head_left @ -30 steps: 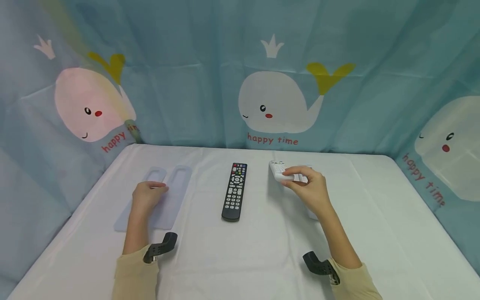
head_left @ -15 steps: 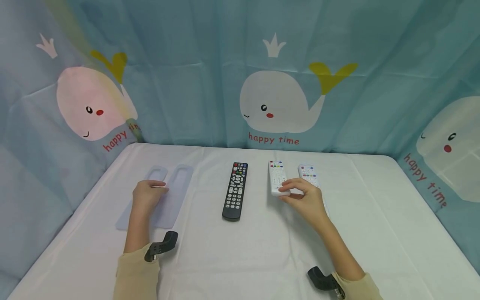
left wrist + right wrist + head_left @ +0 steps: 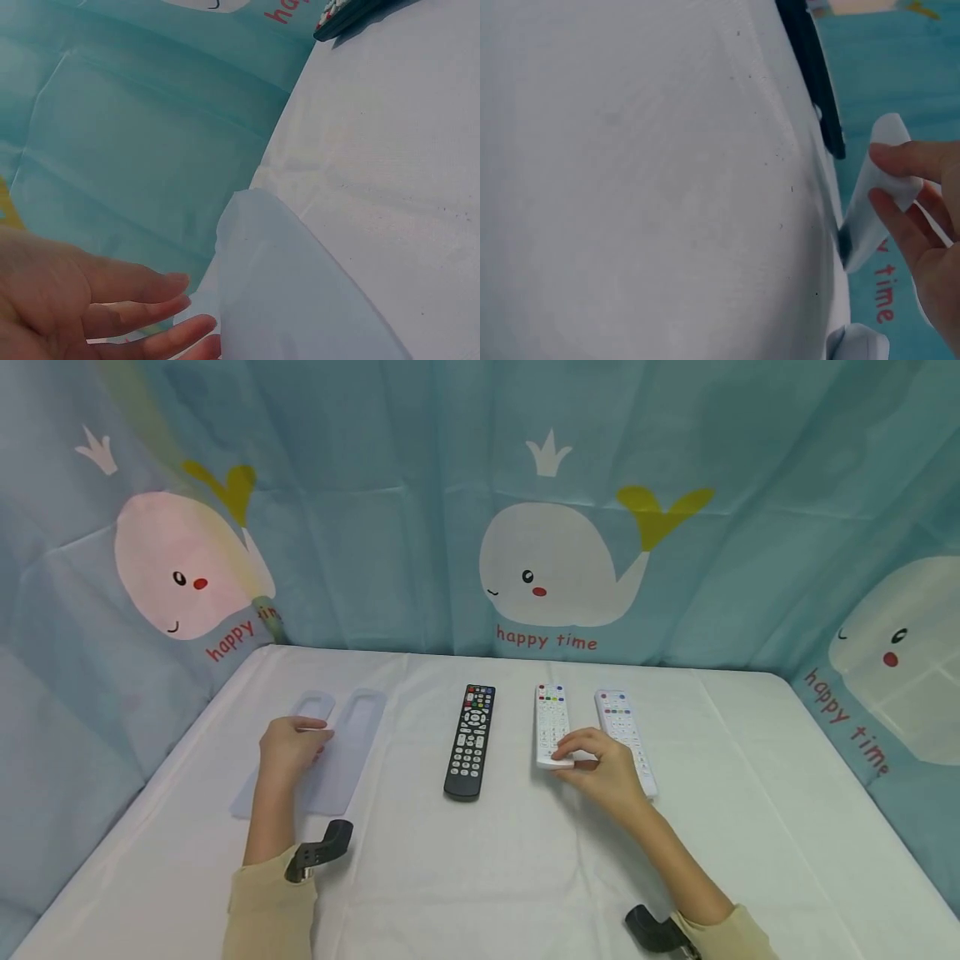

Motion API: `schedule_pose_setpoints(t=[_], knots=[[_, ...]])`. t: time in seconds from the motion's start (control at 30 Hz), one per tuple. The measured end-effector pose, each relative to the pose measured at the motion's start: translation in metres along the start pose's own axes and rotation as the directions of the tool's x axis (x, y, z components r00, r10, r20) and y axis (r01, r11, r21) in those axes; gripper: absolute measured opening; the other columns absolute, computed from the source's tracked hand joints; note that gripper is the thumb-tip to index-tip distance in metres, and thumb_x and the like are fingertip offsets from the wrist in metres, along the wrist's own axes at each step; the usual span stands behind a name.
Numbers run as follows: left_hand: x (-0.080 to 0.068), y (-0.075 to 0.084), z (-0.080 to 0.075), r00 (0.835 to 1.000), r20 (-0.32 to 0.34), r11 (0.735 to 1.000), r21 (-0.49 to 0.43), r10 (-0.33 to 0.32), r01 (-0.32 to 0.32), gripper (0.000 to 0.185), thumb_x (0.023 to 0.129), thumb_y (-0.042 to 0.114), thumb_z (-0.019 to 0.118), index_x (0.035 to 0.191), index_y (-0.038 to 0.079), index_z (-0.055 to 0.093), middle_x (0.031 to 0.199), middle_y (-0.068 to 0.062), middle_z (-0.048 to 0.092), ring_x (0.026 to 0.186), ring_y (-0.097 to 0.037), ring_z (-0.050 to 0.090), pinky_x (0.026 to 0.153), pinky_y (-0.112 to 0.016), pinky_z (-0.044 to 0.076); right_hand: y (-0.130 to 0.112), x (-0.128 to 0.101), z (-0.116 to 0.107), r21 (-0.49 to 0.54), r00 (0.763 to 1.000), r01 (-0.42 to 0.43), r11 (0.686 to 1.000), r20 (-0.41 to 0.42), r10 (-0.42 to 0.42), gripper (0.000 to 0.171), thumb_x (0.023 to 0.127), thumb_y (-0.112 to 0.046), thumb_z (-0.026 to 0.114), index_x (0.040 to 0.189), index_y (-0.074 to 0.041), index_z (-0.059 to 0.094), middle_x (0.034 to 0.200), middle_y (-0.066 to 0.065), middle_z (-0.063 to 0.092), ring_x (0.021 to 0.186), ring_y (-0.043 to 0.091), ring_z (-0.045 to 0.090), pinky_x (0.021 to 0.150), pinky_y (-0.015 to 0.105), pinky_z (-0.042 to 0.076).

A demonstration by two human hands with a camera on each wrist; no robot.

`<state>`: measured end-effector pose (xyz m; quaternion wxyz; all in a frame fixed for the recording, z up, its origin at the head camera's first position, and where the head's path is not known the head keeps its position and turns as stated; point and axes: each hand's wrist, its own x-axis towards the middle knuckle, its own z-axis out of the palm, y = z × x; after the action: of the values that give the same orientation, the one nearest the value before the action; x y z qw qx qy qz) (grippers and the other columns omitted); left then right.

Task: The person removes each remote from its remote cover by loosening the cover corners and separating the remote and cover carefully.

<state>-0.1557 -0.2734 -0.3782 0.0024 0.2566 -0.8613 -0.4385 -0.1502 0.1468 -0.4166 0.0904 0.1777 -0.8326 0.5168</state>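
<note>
My right hand (image 3: 603, 768) pinches the near end of a white remote control (image 3: 552, 722) between thumb and fingers. In the right wrist view this remote (image 3: 870, 202) slants, its far end at the tablecloth and its held end raised. A second white remote (image 3: 628, 739) lies just to the right, partly hidden by the hand. My left hand (image 3: 288, 756) is over two translucent bluish plastic sleeves (image 3: 351, 760) with long rounded outlines. In the left wrist view its fingers are loosely extended, fingertips right at the edge of a sleeve (image 3: 285, 285).
Between the hands lies a black remote control (image 3: 470, 743) with white and coloured buttons. White cloth covers the table (image 3: 450, 877). A blue curtain (image 3: 390, 568) with printed whales stands behind the far edge and at both sides.
The right hand has moved toward the person and lowered the held end of the white remote, now lying flatter. The second white remote has come into fuller view. The left hand has shifted slightly left.
</note>
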Motion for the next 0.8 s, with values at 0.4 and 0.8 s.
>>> schedule_pose_setpoints(t=[0.4, 0.8], knots=[[-0.0041, 0.0032, -0.0001, 1.000, -0.013, 1.000, -0.031, -0.001, 0.000, 0.039, 0.105, 0.013, 0.061, 0.134, -0.012, 0.062, 0.126, -0.032, 0.063, 0.107, -0.042, 0.066, 0.101, -0.051, 0.057, 0.0001, -0.0048, 0.0031, -0.114, 0.995, -0.042, 0.993, 0.084, 0.051, 0.025, 0.076, 0.017, 0.085, 0.084, -0.005, 0.077, 0.110, 0.012, 0.071, 0.110, 0.036, 0.068, 0.084, 0.034, 0.064], [-0.0052, 0.0082, -0.0028, 1.000, 0.020, 0.999, -0.045, -0.016, 0.017, 0.040, 0.106, 0.017, 0.061, 0.137, -0.009, 0.062, 0.132, -0.032, 0.063, 0.111, -0.042, 0.067, 0.103, -0.051, 0.055, -0.0004, -0.0078, 0.0039, -0.161, 0.986, -0.093, 0.983, 0.122, 0.114, 0.025, 0.077, 0.018, 0.083, 0.084, -0.005, 0.077, 0.113, 0.013, 0.069, 0.112, 0.037, 0.068, 0.085, 0.034, 0.064]])
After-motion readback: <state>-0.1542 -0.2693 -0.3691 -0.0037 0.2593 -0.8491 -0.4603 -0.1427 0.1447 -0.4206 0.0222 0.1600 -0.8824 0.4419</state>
